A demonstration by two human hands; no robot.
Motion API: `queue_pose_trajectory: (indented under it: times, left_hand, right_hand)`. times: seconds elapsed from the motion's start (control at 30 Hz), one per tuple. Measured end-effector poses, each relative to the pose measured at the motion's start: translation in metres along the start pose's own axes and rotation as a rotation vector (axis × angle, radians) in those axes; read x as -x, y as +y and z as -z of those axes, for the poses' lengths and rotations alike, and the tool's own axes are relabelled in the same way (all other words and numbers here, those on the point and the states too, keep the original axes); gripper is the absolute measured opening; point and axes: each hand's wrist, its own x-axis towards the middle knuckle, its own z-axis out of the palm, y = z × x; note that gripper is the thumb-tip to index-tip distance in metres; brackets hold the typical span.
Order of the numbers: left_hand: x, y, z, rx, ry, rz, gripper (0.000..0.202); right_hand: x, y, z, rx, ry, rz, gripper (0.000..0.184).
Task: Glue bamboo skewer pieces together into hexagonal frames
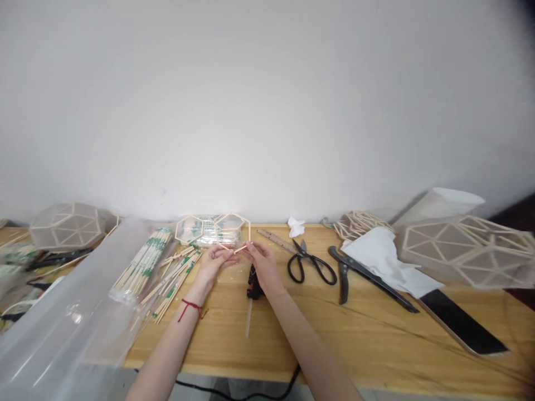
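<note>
Both of my hands meet above the middle of the table, pinching a frame of thin wooden sticks [249,230] with hexagon-like outlines. My left hand [214,266], with a red string at the wrist, grips the frame's near side, fingertips pressed together. Just to the right, my right hand [263,264] has thumb and fingers closed on the same near part. The exact joint between the fingertips is too small to make out. Partly hidden under my right hand lies a black glue gun [253,287], a glue stick [248,318] poking from its rear.
Loose chopsticks [178,285], a chopstick pack [144,264] and plastic sheeting [62,328] lie left. Black-handled scissors [311,264], a ruler [273,239], a dark hinged tool [376,278] and a black-screened device [463,323] lie right. Covered stick-frame shapes [468,250] stand at both ends.
</note>
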Motion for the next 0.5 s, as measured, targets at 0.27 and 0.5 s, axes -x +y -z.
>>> queue_pose_trajectory:
  times: [0.27,0.5]
  left_hand:
    - [0.0002,0.0003,0.0011,0.047,0.037,0.034,0.032]
    - [0.0007,0.0027,-0.0020,-0.042,0.065,-0.004,0.033]
  right_hand:
    - [-0.0022,0.0028,0.0022,0.015,-0.004,0.022,0.028]
    - [-0.0019,0.0029,0.0014,0.051,-0.009,0.029,0.033]
